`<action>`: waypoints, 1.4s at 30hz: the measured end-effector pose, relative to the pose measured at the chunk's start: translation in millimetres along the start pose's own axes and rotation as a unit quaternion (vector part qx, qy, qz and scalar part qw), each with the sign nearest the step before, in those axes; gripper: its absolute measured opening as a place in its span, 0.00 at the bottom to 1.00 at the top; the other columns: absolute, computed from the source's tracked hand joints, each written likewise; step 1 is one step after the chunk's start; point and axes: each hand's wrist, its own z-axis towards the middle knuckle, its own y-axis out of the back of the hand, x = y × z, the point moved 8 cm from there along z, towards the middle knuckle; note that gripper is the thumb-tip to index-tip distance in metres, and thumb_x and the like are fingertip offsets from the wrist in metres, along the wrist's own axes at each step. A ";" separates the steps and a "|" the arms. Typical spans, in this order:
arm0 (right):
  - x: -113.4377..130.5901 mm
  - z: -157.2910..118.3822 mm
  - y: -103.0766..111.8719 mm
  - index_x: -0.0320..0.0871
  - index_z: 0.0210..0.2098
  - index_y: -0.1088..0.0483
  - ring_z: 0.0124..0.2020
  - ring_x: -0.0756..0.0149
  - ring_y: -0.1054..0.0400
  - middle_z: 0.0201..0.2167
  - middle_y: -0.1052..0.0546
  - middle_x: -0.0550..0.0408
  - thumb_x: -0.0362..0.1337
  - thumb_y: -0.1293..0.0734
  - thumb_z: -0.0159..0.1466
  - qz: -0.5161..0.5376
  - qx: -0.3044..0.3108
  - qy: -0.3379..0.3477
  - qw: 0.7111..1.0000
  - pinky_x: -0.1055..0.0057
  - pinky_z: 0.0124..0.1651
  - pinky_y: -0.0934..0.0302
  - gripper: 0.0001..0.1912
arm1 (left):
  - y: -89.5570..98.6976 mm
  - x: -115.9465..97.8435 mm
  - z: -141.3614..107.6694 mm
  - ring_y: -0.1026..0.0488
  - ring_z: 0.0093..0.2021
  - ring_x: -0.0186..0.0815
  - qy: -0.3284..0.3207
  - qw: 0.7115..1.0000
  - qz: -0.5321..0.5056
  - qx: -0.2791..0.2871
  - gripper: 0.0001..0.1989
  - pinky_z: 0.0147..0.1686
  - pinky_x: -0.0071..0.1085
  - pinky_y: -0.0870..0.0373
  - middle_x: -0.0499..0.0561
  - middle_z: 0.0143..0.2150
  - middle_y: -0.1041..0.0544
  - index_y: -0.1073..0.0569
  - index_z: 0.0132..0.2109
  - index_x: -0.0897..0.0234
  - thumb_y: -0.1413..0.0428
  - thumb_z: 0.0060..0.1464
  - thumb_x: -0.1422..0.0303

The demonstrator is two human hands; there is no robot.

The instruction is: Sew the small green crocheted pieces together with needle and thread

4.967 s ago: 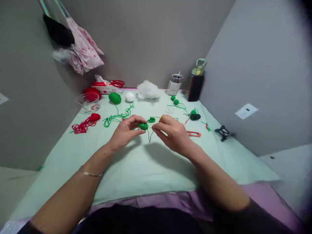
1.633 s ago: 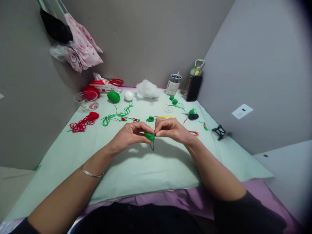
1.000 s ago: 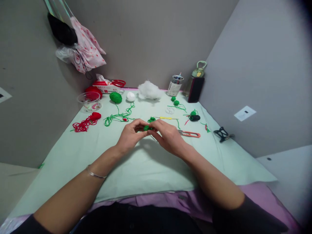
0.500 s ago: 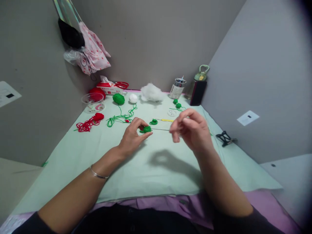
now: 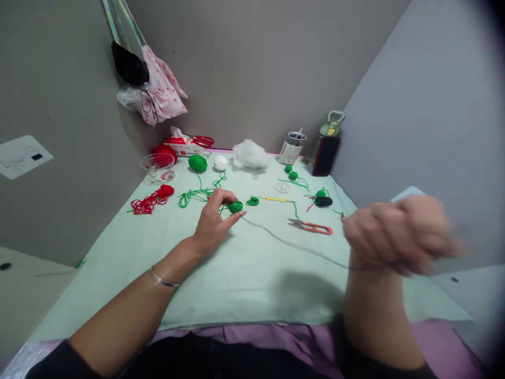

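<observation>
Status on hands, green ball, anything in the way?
Left hand pinching green ball. Right hand raised, blurred, grip unclear. Dark thread running from ball toward right hand. Snips beyond thread, not touching.

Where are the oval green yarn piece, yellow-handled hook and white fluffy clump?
Oval green yarn piece [image 5: 235,207]: head view, rounded side.
Yellow-handled hook [image 5: 275,199]: head view, handle.
White fluffy clump [image 5: 250,155]: head view, middle.

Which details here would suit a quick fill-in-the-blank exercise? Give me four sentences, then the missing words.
1. The left hand holds a small ____ ball.
2. A thread runs from that ball toward the ____ hand.
3. The bracelet is on the ____ wrist.
4. The fluff at the back is ____.

Missing words: green; right; left; white.
</observation>
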 end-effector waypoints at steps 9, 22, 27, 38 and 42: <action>-49.9 28.8 -55.3 0.46 0.45 0.23 0.28 0.71 0.34 0.30 0.27 0.57 0.35 0.33 0.69 -0.239 -0.010 -0.070 0.969 0.71 0.31 0.40 0.07 | -1.6 -23.4 -4.7 0.26 0.45 0.37 -0.082 0.996 0.022 -0.005 0.15 0.45 0.35 0.27 0.50 0.42 0.28 0.33 0.44 0.59 0.34 0.56 0.71; -73.6 20.9 -90.5 0.43 0.35 0.28 0.29 0.69 0.37 0.30 0.30 0.55 0.35 0.31 0.68 -0.445 -0.002 0.057 0.894 0.70 0.34 0.40 0.05 | -4.9 -39.5 -6.8 0.31 0.39 0.38 -0.128 0.986 0.111 -0.007 0.09 0.39 0.36 0.30 0.51 0.39 0.29 0.34 0.43 0.59 0.40 0.61 0.67; -68.2 22.4 -83.0 0.43 0.35 0.28 0.29 0.69 0.37 0.29 0.31 0.56 0.29 0.34 0.68 -0.430 -0.031 0.047 0.901 0.71 0.33 0.41 0.06 | -7.9 -43.8 -7.4 0.28 0.44 0.40 -0.144 0.984 0.105 0.013 0.11 0.45 0.39 0.28 0.53 0.42 0.26 0.32 0.48 0.58 0.38 0.60 0.69; -53.4 19.7 -101.2 0.42 0.33 0.28 0.31 0.69 0.35 0.29 0.29 0.55 0.29 0.34 0.68 -0.356 0.038 0.064 0.932 0.71 0.33 0.39 0.06 | 11.5 -48.6 -1.1 0.23 0.47 0.39 -0.171 0.980 0.088 -0.042 0.11 0.48 0.39 0.25 0.53 0.44 0.22 0.29 0.46 0.60 0.39 0.58 0.76; -52.1 17.6 -109.1 0.43 0.34 0.27 0.30 0.69 0.35 0.30 0.29 0.55 0.31 0.33 0.68 -0.337 0.075 0.075 0.936 0.70 0.33 0.39 0.06 | 14.7 -39.2 1.2 0.23 0.48 0.39 -0.128 0.989 0.063 -0.043 0.10 0.49 0.40 0.24 0.54 0.44 0.22 0.28 0.46 0.60 0.38 0.59 0.73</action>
